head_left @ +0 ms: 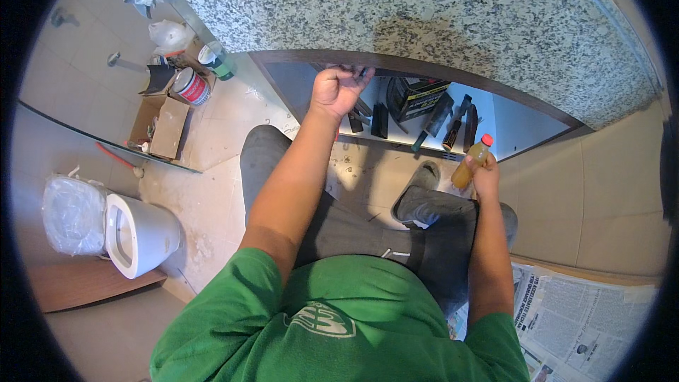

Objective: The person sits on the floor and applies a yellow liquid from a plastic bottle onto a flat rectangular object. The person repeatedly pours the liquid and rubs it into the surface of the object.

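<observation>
My right hand [486,177] is closed around a small clear plastic bottle [463,172] with a red cap and yellowish-brown liquid in it. The bottle is tilted, cap upward, above my bent leg. My left hand [338,90] is raised to the dark wooden frame [424,65] under the granite countertop [339,7]. Its fingers are curled at the frame's lower edge; whatever they hold there is too small or hidden to make out. Below the frame, the open cabinet shows a black case [417,97] and several hand tools, among them a flat-bladed tool [437,117].
To the left stand a white toilet [145,233] with a plastic-wrapped tank, an open cardboard box [170,126], a red-and-white tub [192,88] and a green-and-white bucket [217,61]. A glass panel edge [92,134] crosses there. Newspaper sheets [580,318] lie at the lower right.
</observation>
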